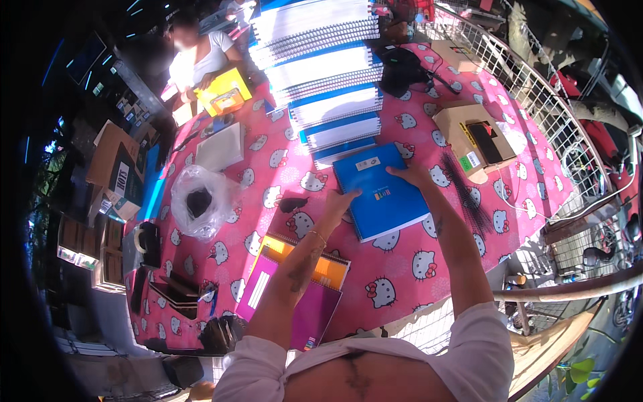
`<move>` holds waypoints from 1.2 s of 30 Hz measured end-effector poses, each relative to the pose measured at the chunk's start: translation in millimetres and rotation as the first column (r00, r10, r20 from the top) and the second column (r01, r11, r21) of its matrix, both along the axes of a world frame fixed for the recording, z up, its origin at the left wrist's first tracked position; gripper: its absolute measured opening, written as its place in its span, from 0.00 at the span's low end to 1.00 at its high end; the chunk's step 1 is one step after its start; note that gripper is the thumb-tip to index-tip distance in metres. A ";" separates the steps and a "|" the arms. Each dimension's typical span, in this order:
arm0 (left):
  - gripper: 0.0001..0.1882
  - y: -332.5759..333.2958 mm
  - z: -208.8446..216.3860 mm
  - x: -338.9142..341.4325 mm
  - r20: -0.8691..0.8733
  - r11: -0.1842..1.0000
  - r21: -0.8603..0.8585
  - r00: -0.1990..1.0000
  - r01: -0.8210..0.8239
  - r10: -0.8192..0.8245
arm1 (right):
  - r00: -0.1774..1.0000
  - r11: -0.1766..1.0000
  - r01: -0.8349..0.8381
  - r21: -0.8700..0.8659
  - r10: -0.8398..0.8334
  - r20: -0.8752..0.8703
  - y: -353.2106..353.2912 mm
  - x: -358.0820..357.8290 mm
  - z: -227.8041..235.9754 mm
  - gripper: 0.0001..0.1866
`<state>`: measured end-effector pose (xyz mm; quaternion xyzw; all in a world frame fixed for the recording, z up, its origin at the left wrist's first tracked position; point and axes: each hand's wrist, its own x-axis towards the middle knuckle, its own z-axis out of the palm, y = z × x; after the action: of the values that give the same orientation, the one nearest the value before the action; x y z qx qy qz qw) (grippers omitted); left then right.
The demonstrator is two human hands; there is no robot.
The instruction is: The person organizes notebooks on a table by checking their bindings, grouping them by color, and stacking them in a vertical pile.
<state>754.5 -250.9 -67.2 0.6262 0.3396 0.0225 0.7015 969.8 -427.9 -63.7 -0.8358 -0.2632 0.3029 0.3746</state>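
A blue spiral notebook (395,213) lies a little in front of me, its wire binding along the left side. My left hand (339,203) grips that bound edge, thumb over the cover. On the opposite edge my right hand (414,175) is closed, its thumb also on top and its other fingers hidden. Just beyond the notebook rises a tall stack of spiral-bound notebooks (338,97) with blue covers. Under my left forearm, purple (315,311) and orange (333,268) notebooks overlap on the table.
The pink, cat-patterned tablecloth (382,293) covers the table. To the left are a clear plastic bag (201,201), a tape roll (140,240) and a cardboard box (115,164). A phone (487,143) rests on cardboard at right. Across the table, a person (201,60) holds a yellow notebook (224,92).
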 end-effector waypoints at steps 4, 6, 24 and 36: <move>0.35 1.3 8.6 -24.5 0.016 0.825 0.550 0.989 -0.130 0.145 | 0.893 0.967 0.218 -0.129 -0.145 0.426 4.2 1.7 -20.3 0.48; 0.34 15.6 37.5 -86.8 0.188 0.569 0.811 0.981 -0.136 -0.034 | 0.810 0.928 0.355 -0.116 -0.243 0.534 9.6 -23.8 -7.0 0.45; 0.31 -63.7 -65.8 -481.1 -0.228 -0.098 0.973 0.823 0.208 -0.521 | 0.768 0.756 -0.622 -0.203 0.640 0.030 89.6 -337.3 24.2 0.53; 0.33 -15.6 54.9 -474.9 0.184 0.193 0.980 0.641 -0.057 -0.745 | 0.681 0.956 -0.007 0.293 0.219 -0.699 -0.9 -422.0 28.4 0.50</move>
<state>279.6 -266.4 -12.2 0.9200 -0.1748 0.2545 0.2414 547.7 -428.8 -35.3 -0.5716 -0.1837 0.5926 0.5370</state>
